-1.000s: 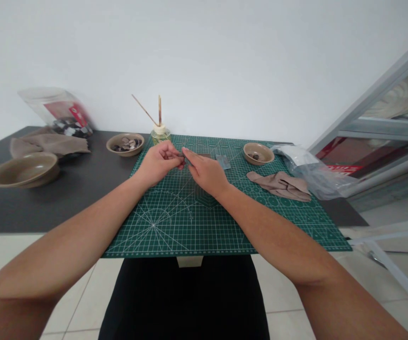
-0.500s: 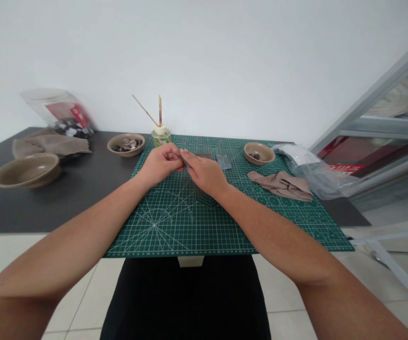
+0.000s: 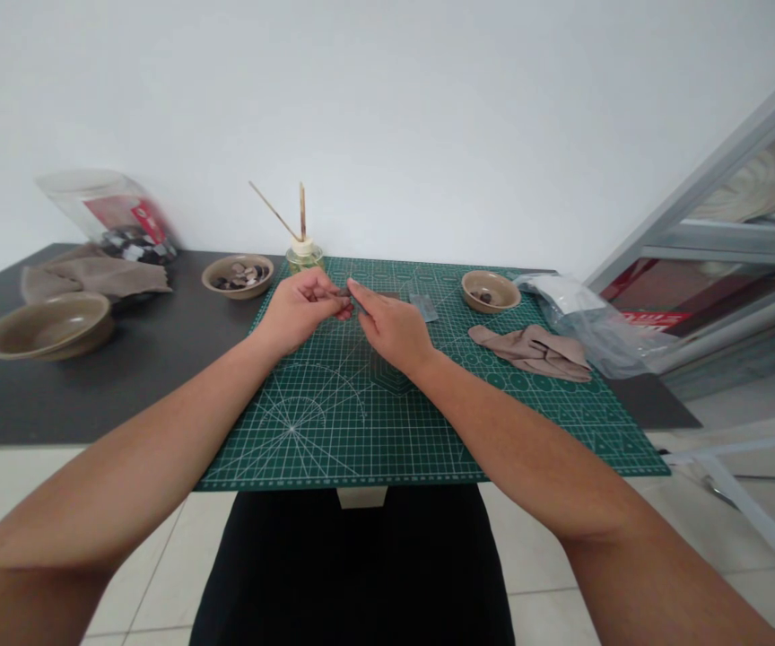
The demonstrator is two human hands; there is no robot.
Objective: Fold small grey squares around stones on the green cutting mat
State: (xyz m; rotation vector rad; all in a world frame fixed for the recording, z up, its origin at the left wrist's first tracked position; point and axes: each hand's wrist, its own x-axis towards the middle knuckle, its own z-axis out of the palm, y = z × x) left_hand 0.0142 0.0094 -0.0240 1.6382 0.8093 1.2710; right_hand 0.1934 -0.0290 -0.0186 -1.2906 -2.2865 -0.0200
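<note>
My left hand (image 3: 303, 307) and my right hand (image 3: 391, 325) meet fingertip to fingertip over the far part of a green cutting mat (image 3: 361, 422). Both pinch something small and dark between them; I cannot make out what it is. A thin light line, perhaps a thread, seems to run down from the hands across the mat. Just beyond my right hand lie a small grey packet (image 3: 423, 307) and a dark strip (image 3: 387, 294).
A reed diffuser bottle (image 3: 304, 252) stands behind my hands. Three tan bowls: one with mixed pieces (image 3: 238, 274), one right (image 3: 491, 290), one large at far left (image 3: 47, 324). Beige cloth (image 3: 535, 350), a clear plastic bag (image 3: 589, 327), a tipped jar (image 3: 113, 218) and a metal frame (image 3: 730, 269).
Almost nothing has changed. Both hands stay pinched together at the same spot, with only slight finger movement.
</note>
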